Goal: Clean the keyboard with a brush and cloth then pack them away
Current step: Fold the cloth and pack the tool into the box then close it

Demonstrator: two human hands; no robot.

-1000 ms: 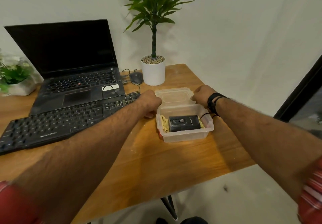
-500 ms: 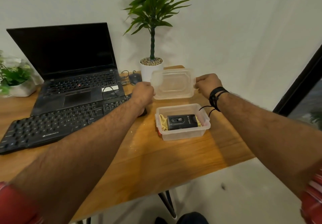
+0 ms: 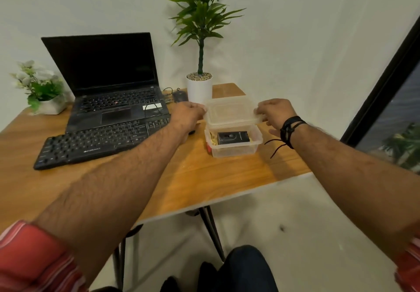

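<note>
A clear plastic lid (image 3: 230, 112) hangs just above the clear plastic box (image 3: 234, 149) on the wooden table. My left hand (image 3: 186, 114) grips the lid's left edge and my right hand (image 3: 275, 112) grips its right edge. Inside the box lies a black brush case (image 3: 233, 137) on top of a yellow cloth (image 3: 213, 141). The black keyboard (image 3: 100, 141) lies to the left of the box, in front of the laptop.
An open black laptop (image 3: 113, 82) stands behind the keyboard. A white pot with a tall plant (image 3: 199, 87) and a black mouse (image 3: 180, 97) sit behind the box. A small potted plant (image 3: 43, 93) is at far left. The table edge (image 3: 227, 197) runs close below the box.
Both hands lifted the lid from behind the box, raised it, then brought it forward and down over the box's back half.
</note>
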